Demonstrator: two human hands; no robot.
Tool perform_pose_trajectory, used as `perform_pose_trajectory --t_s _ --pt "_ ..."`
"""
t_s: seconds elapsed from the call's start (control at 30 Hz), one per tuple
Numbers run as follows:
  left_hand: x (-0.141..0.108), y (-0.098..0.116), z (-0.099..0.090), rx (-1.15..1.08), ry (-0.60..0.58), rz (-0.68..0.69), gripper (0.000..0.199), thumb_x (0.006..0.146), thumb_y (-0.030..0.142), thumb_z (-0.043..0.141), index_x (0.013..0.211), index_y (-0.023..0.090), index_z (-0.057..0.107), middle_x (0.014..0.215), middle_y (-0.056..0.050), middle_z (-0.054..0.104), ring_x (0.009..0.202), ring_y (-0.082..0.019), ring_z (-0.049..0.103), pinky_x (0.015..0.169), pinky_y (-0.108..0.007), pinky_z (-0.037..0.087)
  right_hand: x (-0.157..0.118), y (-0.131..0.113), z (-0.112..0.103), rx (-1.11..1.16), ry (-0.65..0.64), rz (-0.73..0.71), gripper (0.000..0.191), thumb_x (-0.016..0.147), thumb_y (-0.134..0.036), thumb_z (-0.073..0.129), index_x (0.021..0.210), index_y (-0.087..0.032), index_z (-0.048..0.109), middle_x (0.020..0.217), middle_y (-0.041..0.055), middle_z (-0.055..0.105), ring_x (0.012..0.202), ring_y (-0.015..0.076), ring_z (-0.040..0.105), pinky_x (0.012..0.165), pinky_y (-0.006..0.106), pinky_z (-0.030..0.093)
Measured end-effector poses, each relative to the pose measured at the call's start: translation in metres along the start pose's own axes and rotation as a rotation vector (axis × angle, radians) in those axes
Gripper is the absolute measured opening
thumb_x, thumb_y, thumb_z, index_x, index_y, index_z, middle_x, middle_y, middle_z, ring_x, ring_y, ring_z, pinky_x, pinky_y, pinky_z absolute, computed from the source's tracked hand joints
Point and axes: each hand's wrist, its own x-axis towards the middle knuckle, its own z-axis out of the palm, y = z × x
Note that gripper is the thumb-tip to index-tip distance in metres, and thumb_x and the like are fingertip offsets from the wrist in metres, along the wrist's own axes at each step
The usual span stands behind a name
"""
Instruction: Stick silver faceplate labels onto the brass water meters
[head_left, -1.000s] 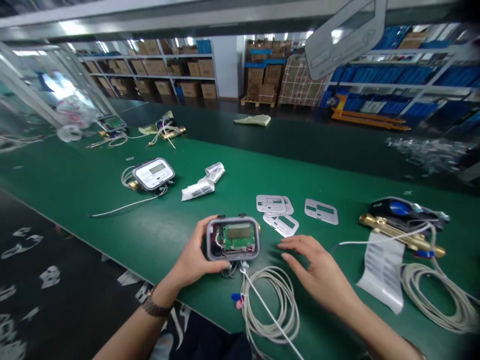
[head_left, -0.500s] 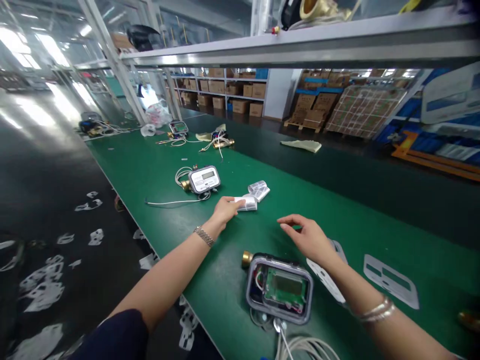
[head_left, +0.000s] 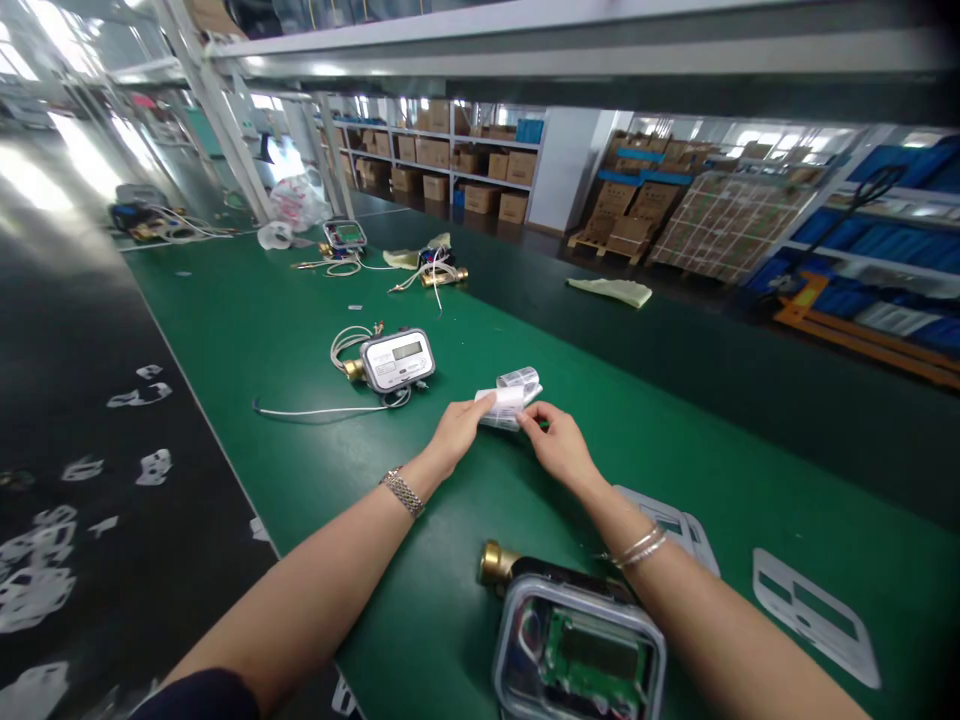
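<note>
My left hand (head_left: 459, 430) grips the left side of a curled strip of white labels (head_left: 501, 406) above the green bench. At the strip's right edge my right hand (head_left: 553, 438) pinches with thumb and forefinger. Behind it lies a rolled end of the labels (head_left: 519, 378). A meter with a clear cover and green circuit board (head_left: 589, 645) rests near the front edge, its brass fitting (head_left: 493, 563) pointing left. To the left of my hands sits a meter with a white faceplate (head_left: 397, 360).
Grey cut-out panels (head_left: 816, 615) lie at the right, others partly under my right forearm. Farther back are a board-exposed meter (head_left: 345, 236), a brass part with cables (head_left: 442, 272) and yellowish cloth (head_left: 611, 290). A shelf beam (head_left: 525, 50) crosses above.
My right hand has moved left to the label strip and closed at its edge. The strip is lifted and curled more. The view has shifted, with the front meter lower in it.
</note>
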Motion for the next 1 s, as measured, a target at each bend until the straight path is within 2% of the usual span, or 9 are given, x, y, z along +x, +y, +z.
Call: perform_pose_trajectory --t_s 0.07,0.13,0.23,0.37,0.5,0.6,0.7,0.87,1.0 --pt "0.002 0.0 0.002 -0.018 0.0 0.013 0.041 0.097 0.052 0.065 0.097 0.013 0.075 0.102 -0.008 0.078 0.109 -0.025 0.07 0.11 -0.048 0.046 -0.002 -0.005 -0.001 -0.018 0.078 -0.023 0.02 0.099 -0.038 0.061 0.102 -0.021 0.071 0.092 0.0054 0.073 0.089 0.023 0.064 0.078 0.035 0.05" --pt "0.002 0.0 0.002 -0.031 0.006 0.023 0.042 0.096 0.052 0.064 0.098 0.013 0.077 0.1 -0.009 0.079 0.11 -0.026 0.069 0.11 -0.047 0.046 -0.005 -0.011 -0.002 -0.045 0.151 -0.065 0.027 0.098 -0.037 0.064 0.119 -0.023 0.071 0.102 0.0072 0.074 0.097 0.0258 0.062 0.086 0.038 0.05" --pt "0.0 0.001 0.003 -0.049 0.014 0.035 0.046 0.092 0.053 0.065 0.099 0.011 0.08 0.1 -0.01 0.08 0.113 -0.031 0.068 0.11 -0.044 0.045 -0.007 -0.016 -0.004 -0.095 0.252 -0.122 0.032 0.098 -0.034 0.065 0.128 -0.025 0.072 0.112 0.0101 0.071 0.109 0.0289 0.058 0.1 0.045 0.046" --pt "-0.002 0.003 0.004 -0.064 0.004 0.055 0.049 0.089 0.054 0.066 0.1 0.01 0.081 0.104 -0.01 0.081 0.117 -0.033 0.066 0.111 -0.043 0.046 -0.006 -0.019 -0.005 -0.129 0.315 -0.182 0.022 0.097 -0.034 0.068 0.116 -0.029 0.079 0.113 0.0097 0.07 0.111 0.0293 0.056 0.102 0.046 0.046" --pt "-0.003 0.003 0.007 -0.06 -0.007 0.068 0.051 0.088 0.056 0.065 0.102 0.01 0.081 0.106 -0.01 0.081 0.113 -0.033 0.069 0.11 -0.042 0.047 -0.005 -0.019 -0.002 -0.126 0.333 -0.234 0.01 0.095 -0.03 0.072 0.097 -0.027 0.081 0.099 0.0066 0.075 0.104 0.0282 0.059 0.097 0.046 0.049" --pt "-0.003 0.001 0.008 -0.051 0.009 0.068 0.053 0.087 0.058 0.065 0.102 0.009 0.081 0.105 -0.011 0.081 0.107 -0.032 0.071 0.107 -0.042 0.049 -0.007 -0.017 0.0 -0.117 0.359 -0.269 0.008 0.095 -0.028 0.073 0.095 -0.025 0.081 0.092 0.0052 0.078 0.104 0.0285 0.06 0.096 0.045 0.049" --pt "-0.004 -0.001 0.009 -0.042 0.039 0.061 0.055 0.088 0.059 0.063 0.102 0.009 0.081 0.103 -0.011 0.081 0.104 -0.031 0.071 0.104 -0.042 0.05 -0.01 -0.015 -0.001 -0.114 0.348 -0.289 0.011 0.096 -0.027 0.071 0.097 -0.027 0.082 0.094 0.0043 0.081 0.111 0.0306 0.059 0.098 0.048 0.046" --pt "-0.005 -0.001 0.009 -0.023 0.066 0.055 0.056 0.088 0.06 0.061 0.101 0.008 0.081 0.099 -0.011 0.081 0.103 -0.031 0.071 0.099 -0.04 0.053 -0.011 -0.021 -0.002 -0.059 0.293 -0.263 0.009 0.094 -0.026 0.072 0.093 -0.029 0.081 0.094 0.0048 0.08 0.112 0.0317 0.059 0.1 0.049 0.045" --pt "-0.003 -0.005 0.01 0.015 0.064 0.081 0.056 0.09 0.061 0.059 0.099 0.01 0.08 0.098 -0.011 0.08 0.101 -0.029 0.073 0.098 -0.04 0.054 -0.006 -0.027 -0.006 0.065 0.293 -0.166 0.006 0.09 -0.029 0.074 0.086 -0.025 0.077 0.1 0.0076 0.076 0.108 0.0294 0.06 0.101 0.048 0.046"
